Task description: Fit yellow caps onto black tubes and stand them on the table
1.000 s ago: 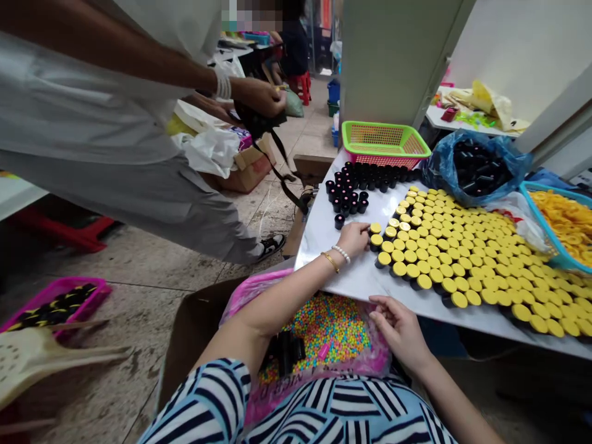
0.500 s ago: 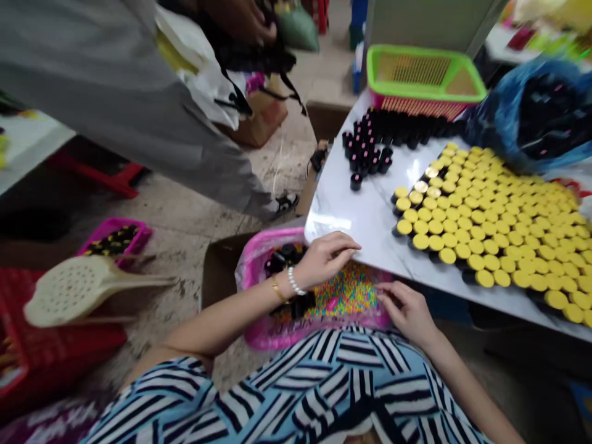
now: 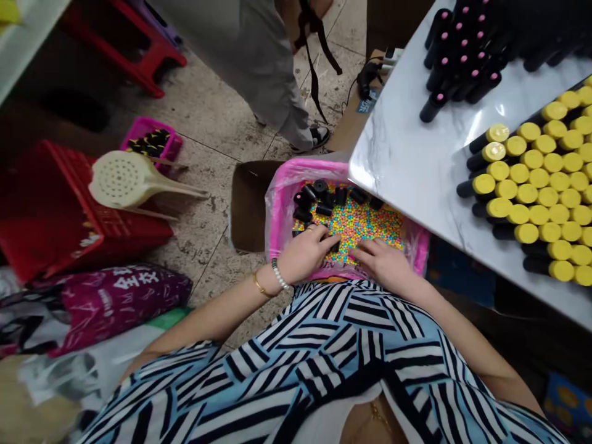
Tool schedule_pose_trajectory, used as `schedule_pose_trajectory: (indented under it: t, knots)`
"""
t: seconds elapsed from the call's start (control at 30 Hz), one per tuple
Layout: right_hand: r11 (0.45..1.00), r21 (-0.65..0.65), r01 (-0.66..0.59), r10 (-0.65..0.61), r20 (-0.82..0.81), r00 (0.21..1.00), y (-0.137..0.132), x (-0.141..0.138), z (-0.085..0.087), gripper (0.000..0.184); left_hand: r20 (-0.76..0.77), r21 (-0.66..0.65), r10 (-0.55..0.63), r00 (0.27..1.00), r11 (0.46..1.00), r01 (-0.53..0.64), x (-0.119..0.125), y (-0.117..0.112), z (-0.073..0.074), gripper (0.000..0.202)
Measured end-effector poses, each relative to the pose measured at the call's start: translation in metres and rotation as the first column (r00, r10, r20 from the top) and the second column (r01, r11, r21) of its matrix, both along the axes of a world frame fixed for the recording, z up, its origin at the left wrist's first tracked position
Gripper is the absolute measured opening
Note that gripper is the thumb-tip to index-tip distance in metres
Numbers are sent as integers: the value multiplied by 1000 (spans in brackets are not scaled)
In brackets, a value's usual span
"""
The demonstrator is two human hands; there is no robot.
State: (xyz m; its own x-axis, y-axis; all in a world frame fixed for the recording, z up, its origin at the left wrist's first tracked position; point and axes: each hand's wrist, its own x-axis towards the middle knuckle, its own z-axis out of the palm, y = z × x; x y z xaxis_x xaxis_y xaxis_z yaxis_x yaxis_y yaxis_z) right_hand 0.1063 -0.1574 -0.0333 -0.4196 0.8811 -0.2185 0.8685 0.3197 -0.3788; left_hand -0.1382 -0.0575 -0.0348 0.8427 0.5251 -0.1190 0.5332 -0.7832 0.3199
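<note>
A pink basket [image 3: 276, 203] lined with clear plastic holds many small colourful beads [image 3: 356, 219]. Several short black tubes [image 3: 324, 210] lie on the beads, mostly toward the far left side. My left hand [image 3: 303, 251], wearing a pearl bracelet, reaches over the near left of the basket, its fingers curled at a black tube [image 3: 335, 246] that is partly hidden by them. To the right, my right hand [image 3: 387, 264] rests with its fingertips in the beads, fingers stretched and slightly apart, with nothing visible in them.
A marble-patterned table [image 3: 407, 160] overhangs the basket's right side, carrying rows of yellow-capped black tubes [image 3: 539, 177] and black tubes with pink tips [image 3: 462, 59]. A cardboard box [image 3: 250, 213], a cream stool [image 3: 121, 179] and a red bin [image 3: 87, 197] stand left. A person's leg [image 3: 272, 80] is beyond.
The view has tilted down toward the basket. My left hand has moved from the table's corner down into the basket; my right hand has lowered from the basket's right edge onto the beads.
</note>
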Motion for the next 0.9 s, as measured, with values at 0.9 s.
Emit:
schedule_pose_trajectory:
  t: [0.9]
  knots:
    - [947,-51,316,-305,149,941,18,26,8,26,254,-35,-19,967,999,29,108,74,-1,28]
